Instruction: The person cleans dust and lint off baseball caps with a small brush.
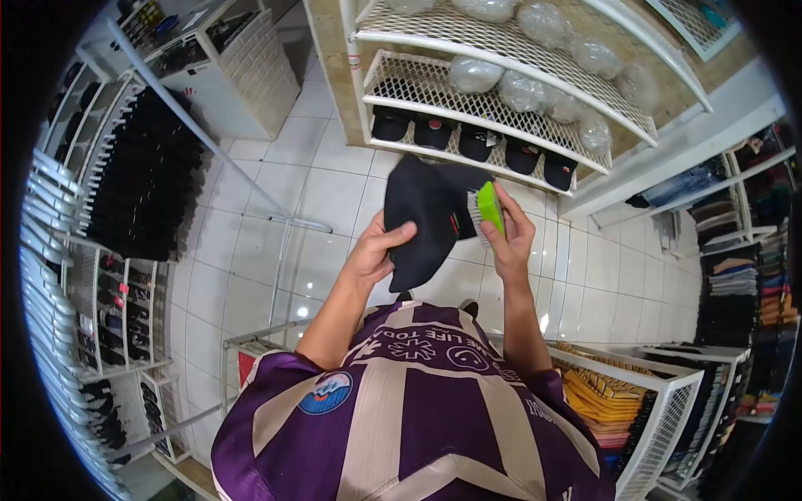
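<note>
Head view, looking down. The left hand (378,248) is clenched on a black cap (424,219), thumb across the front of the fabric and fingers behind it. The cap is held up in front of the chest, at the centre of the scene, above the white tiled floor (322,196). It is plain dark cloth, seen crown-on as a rounded, slightly creased shape, with a small red mark at its right edge; its brim cannot be made out.

The right hand (512,238) grasps a green brush (491,209), fingers wrapped round the bright green back. The pale bristles face left and lie against the right edge of the cap.

Beyond the hands, a white wire shelf (493,113) carries a row of dark caps (476,140) under its lower tier and clear-wrapped caps (522,90) on the tiers above. A rack of dark garments (146,175) hangs at far left. At near right, a white wire bin (668,401) holds folded yellow and orange clothes (597,397). The person's purple and beige striped shirt (418,409) fills the near edge.
</note>
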Motion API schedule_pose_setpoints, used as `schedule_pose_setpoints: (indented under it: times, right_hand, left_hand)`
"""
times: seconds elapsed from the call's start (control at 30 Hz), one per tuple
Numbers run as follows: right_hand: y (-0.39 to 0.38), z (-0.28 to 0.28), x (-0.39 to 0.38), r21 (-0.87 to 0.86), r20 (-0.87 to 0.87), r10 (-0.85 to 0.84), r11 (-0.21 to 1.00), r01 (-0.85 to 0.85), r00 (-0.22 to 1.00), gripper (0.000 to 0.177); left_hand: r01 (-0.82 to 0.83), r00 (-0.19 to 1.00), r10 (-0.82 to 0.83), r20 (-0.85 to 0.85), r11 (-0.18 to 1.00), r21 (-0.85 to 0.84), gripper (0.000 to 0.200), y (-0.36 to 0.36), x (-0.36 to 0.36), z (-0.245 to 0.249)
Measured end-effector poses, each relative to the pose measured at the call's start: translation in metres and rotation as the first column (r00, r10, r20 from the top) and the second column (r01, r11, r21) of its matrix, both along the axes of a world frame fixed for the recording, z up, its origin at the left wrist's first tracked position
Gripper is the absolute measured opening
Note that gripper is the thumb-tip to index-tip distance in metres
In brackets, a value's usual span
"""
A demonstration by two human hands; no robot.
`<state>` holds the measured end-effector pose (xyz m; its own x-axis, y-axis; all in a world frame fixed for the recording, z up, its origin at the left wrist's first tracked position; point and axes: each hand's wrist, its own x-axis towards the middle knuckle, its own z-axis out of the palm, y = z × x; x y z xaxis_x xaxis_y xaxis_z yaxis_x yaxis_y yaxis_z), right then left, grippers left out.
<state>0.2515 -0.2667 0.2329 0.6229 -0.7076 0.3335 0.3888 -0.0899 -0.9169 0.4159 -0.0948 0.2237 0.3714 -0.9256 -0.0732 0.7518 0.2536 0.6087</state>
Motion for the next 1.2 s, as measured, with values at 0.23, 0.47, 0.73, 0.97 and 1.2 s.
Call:
schedule_pose_setpoints:
  times: [0.23, 0.47, 0.73, 0.97, 1.2]
  right_hand:
    - [-0.013, 0.042, -0.024, -0.562, -0.287, -0.105, 0.823, -0.079, 0.952, 0.068]
    - [-0.009, 0.067, -0.023, -0.642, -0.378, -0.067, 0.738, -0.209, 0.923, 0.069]
    - [0.009, 0.078, -0.006, -0.892, -0.271, -0.363, 0.444, -0.090, 0.892, 0.063]
    - [-0.022, 0.011, -0.039, -0.702, -0.192, -0.538, 0.660, 0.268, 0.820, 0.066]
    - [0.000, 0.036, -0.024, -0.719, -0.231, -0.527, 0.659, 0.222, 0.818, 0.056]
  left_hand:
    - [0.278, 0.960, -0.278, -0.025, 0.947, 0.160, 0.049, -0.011, 0.028, 0.019]
    - [0.449, 0.712, -0.524, 0.468, 0.852, 0.270, 0.035, -0.029, 0.045, 0.006]
    - [0.343, 0.574, -0.351, 0.740, 0.924, 0.172, 0.028, -0.037, 0.006, 0.021]
    - [0.314, 0.813, -0.416, 0.408, 0.903, 0.295, 0.028, -0.034, 0.007, 0.028]
    - [0.367, 0.796, -0.482, 0.366, 0.866, 0.341, 0.023, -0.050, -0.012, 0.007]
